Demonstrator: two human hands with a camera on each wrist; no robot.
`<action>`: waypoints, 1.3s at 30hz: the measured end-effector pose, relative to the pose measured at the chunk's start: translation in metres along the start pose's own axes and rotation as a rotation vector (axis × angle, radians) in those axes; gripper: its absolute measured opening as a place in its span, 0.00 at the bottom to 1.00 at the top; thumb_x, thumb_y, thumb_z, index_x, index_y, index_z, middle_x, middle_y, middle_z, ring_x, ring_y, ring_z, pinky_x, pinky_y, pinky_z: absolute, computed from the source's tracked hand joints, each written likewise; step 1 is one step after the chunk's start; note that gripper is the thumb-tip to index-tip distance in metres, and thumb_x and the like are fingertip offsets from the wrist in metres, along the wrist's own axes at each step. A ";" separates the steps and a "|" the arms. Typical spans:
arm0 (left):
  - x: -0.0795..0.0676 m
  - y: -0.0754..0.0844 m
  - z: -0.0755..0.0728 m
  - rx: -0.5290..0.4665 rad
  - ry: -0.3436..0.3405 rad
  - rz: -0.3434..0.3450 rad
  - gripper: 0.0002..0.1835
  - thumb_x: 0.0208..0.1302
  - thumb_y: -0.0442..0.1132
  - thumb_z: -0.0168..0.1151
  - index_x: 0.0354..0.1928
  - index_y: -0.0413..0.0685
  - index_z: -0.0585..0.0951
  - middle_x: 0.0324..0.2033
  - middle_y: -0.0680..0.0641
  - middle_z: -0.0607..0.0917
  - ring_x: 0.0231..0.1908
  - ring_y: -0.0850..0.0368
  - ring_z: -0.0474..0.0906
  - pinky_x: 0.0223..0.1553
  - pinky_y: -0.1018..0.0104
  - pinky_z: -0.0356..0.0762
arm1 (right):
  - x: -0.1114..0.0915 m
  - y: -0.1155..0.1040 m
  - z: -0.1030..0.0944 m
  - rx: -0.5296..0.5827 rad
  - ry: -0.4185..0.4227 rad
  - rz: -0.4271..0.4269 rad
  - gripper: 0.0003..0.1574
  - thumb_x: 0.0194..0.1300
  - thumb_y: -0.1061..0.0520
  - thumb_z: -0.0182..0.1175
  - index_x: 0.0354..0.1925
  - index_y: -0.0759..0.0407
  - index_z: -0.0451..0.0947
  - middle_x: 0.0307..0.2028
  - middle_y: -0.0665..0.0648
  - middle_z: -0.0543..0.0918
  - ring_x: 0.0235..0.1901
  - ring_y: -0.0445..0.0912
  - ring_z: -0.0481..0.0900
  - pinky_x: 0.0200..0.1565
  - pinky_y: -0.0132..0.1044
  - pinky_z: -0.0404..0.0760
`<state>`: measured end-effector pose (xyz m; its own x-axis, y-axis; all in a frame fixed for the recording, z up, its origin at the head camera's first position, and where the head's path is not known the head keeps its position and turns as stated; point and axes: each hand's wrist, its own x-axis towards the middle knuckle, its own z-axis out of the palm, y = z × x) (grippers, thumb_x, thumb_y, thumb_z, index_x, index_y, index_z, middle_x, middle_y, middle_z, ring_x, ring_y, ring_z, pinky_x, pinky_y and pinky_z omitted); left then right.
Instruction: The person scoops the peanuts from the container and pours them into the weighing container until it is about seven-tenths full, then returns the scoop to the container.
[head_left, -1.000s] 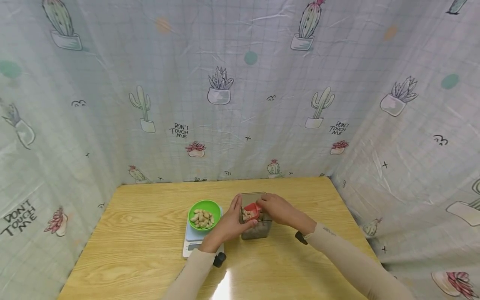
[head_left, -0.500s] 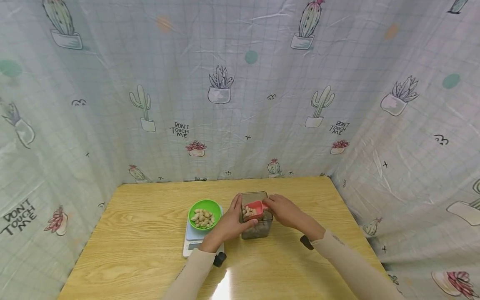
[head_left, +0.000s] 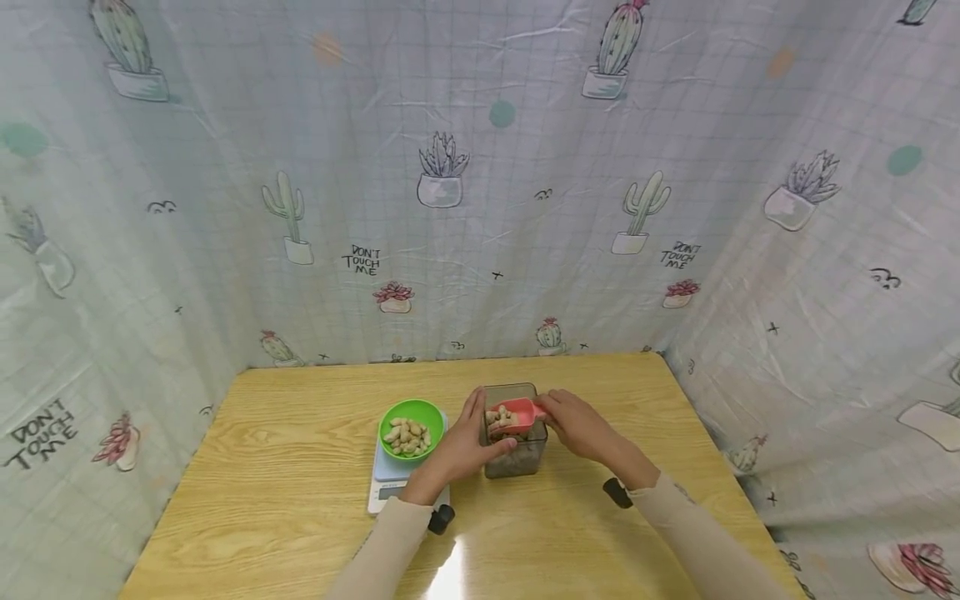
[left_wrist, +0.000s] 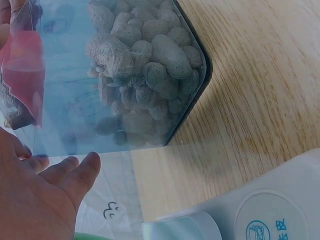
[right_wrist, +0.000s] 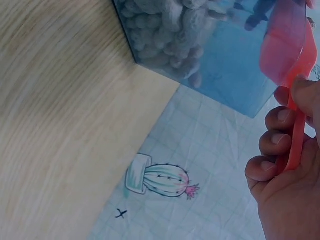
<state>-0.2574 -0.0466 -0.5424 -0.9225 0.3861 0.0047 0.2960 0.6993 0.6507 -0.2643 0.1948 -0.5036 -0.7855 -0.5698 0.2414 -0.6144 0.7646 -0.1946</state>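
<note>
A clear, smoky box (head_left: pixel 513 458) stands on the table, with unshelled peanuts (left_wrist: pixel 150 65) in its lower part. Against the box's left side rests my left hand (head_left: pixel 456 446), its fingers straight and its thumb lying across the near side. My right hand (head_left: pixel 581 425) grips the handle of a red scoop (head_left: pixel 525 412) at the box's right rim. Peanuts lie in the scoop, which is held inside the mouth of the box. In the right wrist view, the right fingers (right_wrist: pixel 277 142) curl round the scoop's handle.
Left of the box, a green bowl (head_left: pixel 429 414) of peanuts sits on a white kitchen scale (head_left: pixel 381 505). My left forearm passes over the scale's right edge. The wooden table (head_left: pixel 300 467) ends at a patterned curtain (head_left: pixel 480 308) behind and at both sides.
My right hand has drawn the scoop up and to the right within the box, and more of the scoop now shows. The left hand stays against the box.
</note>
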 end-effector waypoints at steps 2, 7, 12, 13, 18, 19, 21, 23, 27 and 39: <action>0.000 0.001 0.000 -0.001 0.001 0.004 0.59 0.50 0.78 0.49 0.74 0.56 0.36 0.74 0.56 0.35 0.62 0.41 0.69 0.53 0.48 0.74 | -0.002 0.001 0.000 0.011 0.011 0.009 0.14 0.69 0.54 0.52 0.51 0.53 0.74 0.38 0.49 0.78 0.41 0.43 0.75 0.43 0.40 0.76; 0.000 0.002 0.000 -0.005 0.001 -0.002 0.59 0.49 0.78 0.49 0.74 0.58 0.35 0.74 0.57 0.34 0.63 0.41 0.68 0.54 0.48 0.73 | -0.004 0.002 0.003 0.037 0.011 0.015 0.14 0.69 0.54 0.51 0.52 0.52 0.73 0.40 0.49 0.78 0.42 0.43 0.76 0.43 0.40 0.77; 0.002 0.001 0.001 0.011 -0.003 -0.013 0.59 0.47 0.80 0.47 0.72 0.65 0.32 0.73 0.59 0.33 0.63 0.43 0.67 0.55 0.50 0.73 | -0.003 0.003 0.008 0.046 0.019 0.023 0.14 0.70 0.53 0.50 0.52 0.51 0.72 0.39 0.49 0.78 0.42 0.42 0.76 0.42 0.40 0.76; 0.002 0.001 0.001 0.010 -0.002 -0.011 0.59 0.47 0.80 0.47 0.73 0.64 0.32 0.73 0.59 0.33 0.63 0.42 0.67 0.55 0.49 0.73 | -0.003 0.004 0.008 0.053 0.019 0.029 0.14 0.70 0.54 0.50 0.52 0.51 0.72 0.39 0.49 0.78 0.41 0.42 0.76 0.42 0.39 0.76; 0.002 0.001 0.000 0.003 -0.006 -0.007 0.60 0.48 0.80 0.47 0.74 0.60 0.34 0.74 0.58 0.34 0.62 0.41 0.68 0.53 0.47 0.74 | -0.004 0.006 0.010 0.075 0.033 0.051 0.14 0.68 0.55 0.52 0.52 0.51 0.72 0.39 0.49 0.79 0.40 0.42 0.75 0.41 0.40 0.75; 0.002 0.002 0.000 0.000 -0.007 -0.010 0.59 0.48 0.79 0.47 0.73 0.61 0.34 0.74 0.58 0.33 0.62 0.41 0.69 0.53 0.47 0.74 | -0.005 0.007 0.010 0.078 0.036 0.054 0.14 0.68 0.55 0.52 0.52 0.51 0.72 0.39 0.49 0.79 0.40 0.42 0.75 0.41 0.40 0.75; 0.002 0.002 -0.001 -0.003 -0.009 -0.018 0.59 0.47 0.80 0.47 0.73 0.64 0.33 0.73 0.60 0.33 0.62 0.42 0.69 0.53 0.48 0.74 | -0.006 0.007 0.010 0.091 0.043 0.060 0.14 0.68 0.55 0.52 0.52 0.51 0.72 0.40 0.50 0.79 0.42 0.42 0.75 0.42 0.41 0.76; 0.002 0.002 -0.001 -0.004 -0.011 -0.026 0.58 0.47 0.80 0.47 0.72 0.67 0.31 0.73 0.61 0.33 0.62 0.42 0.69 0.53 0.49 0.74 | -0.007 0.008 0.010 0.099 0.052 0.065 0.14 0.69 0.54 0.51 0.52 0.50 0.72 0.41 0.49 0.79 0.43 0.42 0.76 0.44 0.41 0.76; 0.001 0.002 -0.001 -0.011 -0.013 -0.028 0.58 0.47 0.80 0.47 0.71 0.71 0.30 0.73 0.61 0.32 0.62 0.43 0.69 0.53 0.49 0.74 | -0.009 0.010 0.010 0.102 0.076 0.075 0.14 0.70 0.52 0.49 0.51 0.50 0.72 0.41 0.48 0.80 0.43 0.42 0.76 0.44 0.41 0.76; 0.000 0.003 -0.002 -0.015 -0.010 -0.035 0.56 0.51 0.75 0.52 0.72 0.68 0.32 0.73 0.61 0.33 0.60 0.42 0.71 0.52 0.49 0.75 | -0.016 0.010 0.015 0.136 0.153 0.070 0.11 0.70 0.56 0.50 0.49 0.52 0.73 0.40 0.50 0.80 0.43 0.44 0.76 0.44 0.44 0.76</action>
<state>-0.2574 -0.0458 -0.5390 -0.9298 0.3672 -0.0260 0.2593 0.7035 0.6618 -0.2596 0.2073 -0.5231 -0.8127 -0.4563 0.3624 -0.5711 0.7471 -0.3401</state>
